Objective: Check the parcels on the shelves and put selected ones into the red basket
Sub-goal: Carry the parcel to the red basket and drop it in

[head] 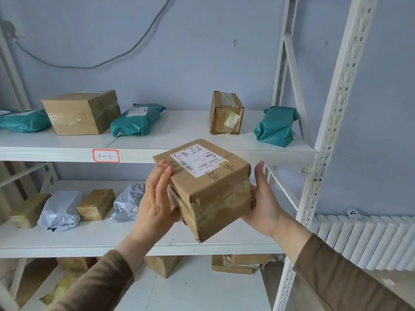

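A: Head view, two hands up in front of the white shelving (pixel 323 140). Cardboard parcel (pixel 208 194) held in the air between them, tilted, label side up.

B: Grip on each side?

A: Left hand (pixel 155 198) flat against the parcel's left face, fingers straight, pointing up. Right hand (pixel 265 198) cups the right side from below and behind, thumb up and clear of the box, fingers hidden behind it. So the left presses; whether the right curls round, cannot tell.

B: Label?

A: White shipping label (pixel 193 159) with handwritten black marks, more pen marks on the cardboard just beside it. Tape over the edges.

B: Shelves?

A: Upper shelf: large brown box (pixel 80 112), teal bag (pixel 137 118) just beside it, small taped box (pixel 226 113), another teal bag (pixel 277 125) near the right post. Red-edged tag (pixel 105 155) on the shelf lip. Middle shelf: two grey-white bags (pixel 60 209) and small brown boxes (pixel 96 204) alternating. More boxes on the shelf below.

B: Anything else?

A: White radiator (pixel 368 241) at right.
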